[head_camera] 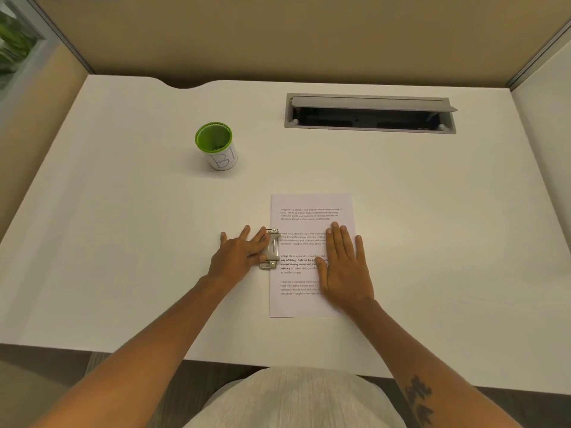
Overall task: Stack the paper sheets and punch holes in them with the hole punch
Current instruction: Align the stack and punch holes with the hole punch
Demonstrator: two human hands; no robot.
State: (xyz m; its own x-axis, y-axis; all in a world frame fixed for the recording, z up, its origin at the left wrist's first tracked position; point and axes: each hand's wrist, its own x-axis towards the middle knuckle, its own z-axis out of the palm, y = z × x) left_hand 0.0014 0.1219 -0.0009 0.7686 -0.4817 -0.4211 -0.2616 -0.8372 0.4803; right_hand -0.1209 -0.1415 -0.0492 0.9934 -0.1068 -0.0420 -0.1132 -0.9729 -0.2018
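The stack of white printed paper sheets (pixel 310 217) lies flat on the white surface (pixel 123 242), just at 1 o'clock of centre in your view, its long axis running from 12 to 6 o'clock. How many sheets it holds cannot be told; the edges appear flush.

Your right hand (pixel 344 267) is spread, fingers straight, palm pressed down on the right half of the stack, pinning it. Your left hand (pixel 241 253) is flat, its fingers straight and resting on the small grey metal hole punch (pixel 272 249); no curled grip is visible.

The punch sits at the stack's 9 o'clock edge, about midway along it, its own long axis parallel to that edge. Its jaw side appears to overlap the paper margin, though how deep the sheets sit in the throat cannot be seen.

Judgement: stacking looks complete and punching is the step in hand. The coming move turns on the punch lying at 3 o'clock of your left hand, the nearer one. Press straight down there while the right keeps the stack from sliding toward 3 o'clock.

Also present: a green-rimmed white cup (pixel 216 146) at 11 o'clock and a grey cable hatch (pixel 370 114) at 1 o'clock, both well apart from the work.
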